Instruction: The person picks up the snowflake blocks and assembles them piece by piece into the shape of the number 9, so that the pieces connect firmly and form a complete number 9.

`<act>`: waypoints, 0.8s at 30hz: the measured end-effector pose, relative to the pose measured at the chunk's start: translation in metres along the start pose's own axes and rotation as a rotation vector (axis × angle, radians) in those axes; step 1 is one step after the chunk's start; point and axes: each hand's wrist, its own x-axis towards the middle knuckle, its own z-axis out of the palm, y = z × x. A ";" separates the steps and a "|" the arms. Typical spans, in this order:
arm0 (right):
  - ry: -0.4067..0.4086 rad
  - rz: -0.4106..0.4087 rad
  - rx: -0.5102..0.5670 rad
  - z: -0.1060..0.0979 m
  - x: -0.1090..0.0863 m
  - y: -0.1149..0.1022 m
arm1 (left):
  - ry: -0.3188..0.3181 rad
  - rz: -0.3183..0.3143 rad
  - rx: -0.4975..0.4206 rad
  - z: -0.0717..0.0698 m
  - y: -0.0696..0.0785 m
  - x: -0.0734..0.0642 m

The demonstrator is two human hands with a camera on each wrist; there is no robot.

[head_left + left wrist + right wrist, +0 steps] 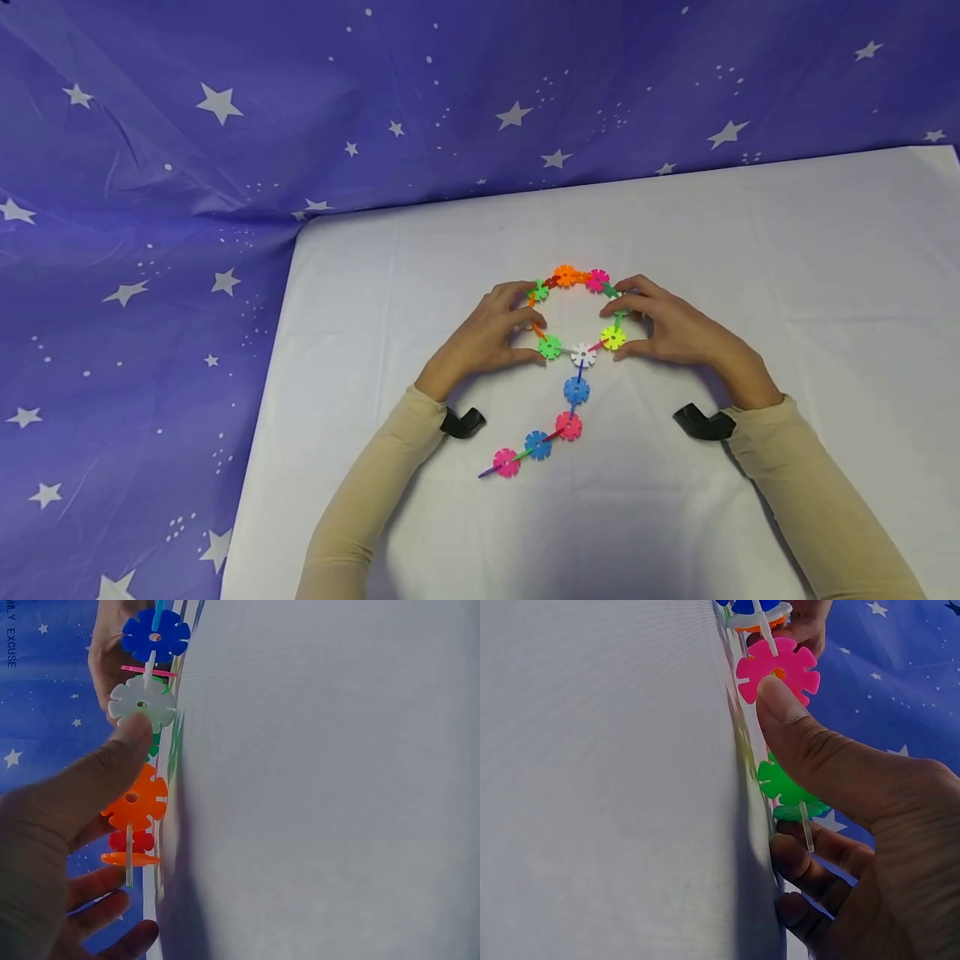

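Note:
Slotted plastic snowflake discs are joined into a ring, topped by an orange disc [565,276], on the white cloth. From a white disc [583,356] at its near side, a tail runs through a blue disc [577,391] to a pink disc [506,463] at lower left. My left hand [489,332] holds the ring's left side, its thumb by a green disc [550,347]. Around the right side curls my right hand [678,329], thumb beside a yellow disc [612,337]. In the right wrist view the thumb overlaps a pink disc [799,664]. Some discs are hidden behind fingers.
A white cloth [390,275] covers the table. Beyond its far and left edges hangs a purple-blue curtain [420,100] with white stars. Black straps [705,422] stick out at both sleeve cuffs.

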 end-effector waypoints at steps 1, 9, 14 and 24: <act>0.004 -0.002 0.001 0.000 0.000 0.000 | -0.001 -0.001 -0.005 0.000 0.000 0.000; 0.004 0.011 -0.004 0.001 -0.001 0.000 | -0.005 -0.004 0.001 0.000 0.000 -0.001; -0.001 0.010 -0.003 0.001 -0.002 0.001 | -0.003 0.014 0.011 0.000 0.000 -0.001; 0.061 0.010 0.012 -0.002 -0.003 0.002 | 0.042 0.003 0.005 -0.006 -0.004 -0.006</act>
